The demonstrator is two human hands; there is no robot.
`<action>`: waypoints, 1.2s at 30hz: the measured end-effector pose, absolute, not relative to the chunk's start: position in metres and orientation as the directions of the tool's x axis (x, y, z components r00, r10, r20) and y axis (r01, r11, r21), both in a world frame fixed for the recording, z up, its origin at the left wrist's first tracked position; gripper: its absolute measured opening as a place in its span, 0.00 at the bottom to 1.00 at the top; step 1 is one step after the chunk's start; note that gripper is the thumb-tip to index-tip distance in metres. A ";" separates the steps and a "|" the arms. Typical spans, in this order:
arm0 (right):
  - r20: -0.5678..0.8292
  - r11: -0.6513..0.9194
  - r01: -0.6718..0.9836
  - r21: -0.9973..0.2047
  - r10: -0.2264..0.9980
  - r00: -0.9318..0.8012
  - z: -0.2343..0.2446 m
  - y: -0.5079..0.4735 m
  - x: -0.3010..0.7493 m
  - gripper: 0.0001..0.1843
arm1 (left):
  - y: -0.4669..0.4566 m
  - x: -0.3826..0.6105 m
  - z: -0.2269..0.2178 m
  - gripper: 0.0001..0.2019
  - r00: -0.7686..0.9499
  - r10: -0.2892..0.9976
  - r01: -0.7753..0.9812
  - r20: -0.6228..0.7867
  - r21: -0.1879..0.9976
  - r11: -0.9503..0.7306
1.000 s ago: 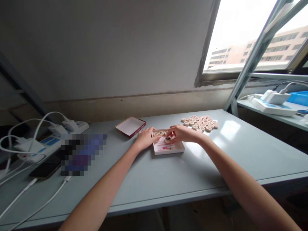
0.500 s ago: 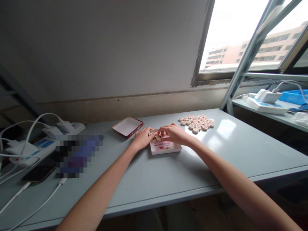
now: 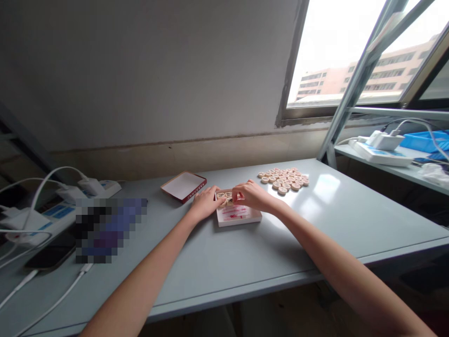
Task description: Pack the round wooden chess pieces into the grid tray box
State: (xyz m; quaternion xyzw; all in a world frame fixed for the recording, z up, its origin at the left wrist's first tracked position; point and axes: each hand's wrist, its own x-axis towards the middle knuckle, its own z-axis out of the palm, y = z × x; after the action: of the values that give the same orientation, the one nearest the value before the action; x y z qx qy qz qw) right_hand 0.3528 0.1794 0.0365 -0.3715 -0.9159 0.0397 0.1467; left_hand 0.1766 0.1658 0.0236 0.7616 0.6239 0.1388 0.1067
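A shallow white box (image 3: 242, 221) sits on the desk, with several round wooden Chinese chess pieces (image 3: 228, 194) showing black characters in its far part. In the near part, its bottom shows red print. My left hand (image 3: 204, 205) grips the box's left side, its thumb reaching in over the pieces. Over the far right part of the box, my right hand (image 3: 253, 194) is closed in a pinch at a chess piece, mostly hidden by the fingers. Behind and to the right lies a cluster of more chess pieces (image 3: 285, 179) flat on the desk.
A red-edged box lid (image 3: 183, 186) lies upturned at the left. Further left are power strips (image 3: 59, 210) with white chargers and cables, a dark phone (image 3: 51, 255) and a pixelated patch. A metal shelf (image 3: 379, 159) with another power strip stands at the right, near the window.
My right hand has shifted slightly, and more black-character pieces show between my hands. My left thumb has drawn back a little. The whole view has moved slightly.
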 end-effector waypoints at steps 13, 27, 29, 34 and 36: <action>0.340 0.180 0.979 0.093 0.919 -0.201 0.029 0.221 0.430 0.08 | 0.166 0.181 0.023 0.19 0.102 0.993 0.926 0.065 0.359 -0.119; 0.271 0.703 0.706 -0.086 0.699 -0.662 0.051 0.189 0.381 0.07 | 0.165 0.181 0.023 0.19 0.117 0.989 0.913 0.091 0.382 -0.144; 0.272 0.706 0.707 0.032 0.675 -0.686 0.051 0.183 0.373 0.04 | 0.165 0.181 0.022 0.18 0.122 0.988 0.913 0.100 0.379 -0.151; 0.305 0.693 0.702 0.161 0.642 -0.703 0.051 0.178 0.367 0.02 | 0.165 0.181 0.023 0.18 0.116 0.989 0.912 0.091 0.385 -0.143; 0.290 0.699 0.692 0.178 0.635 -0.716 0.052 0.178 0.367 0.06 | 0.164 0.181 0.023 0.19 0.119 0.989 0.912 0.087 0.384 -0.143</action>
State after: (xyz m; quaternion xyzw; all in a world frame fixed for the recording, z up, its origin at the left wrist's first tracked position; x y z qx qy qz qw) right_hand 0.3672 0.1782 0.0517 -0.3623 -0.9159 -0.1380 0.1039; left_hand 0.1808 0.1642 0.0235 0.7384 0.6437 0.1621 0.1185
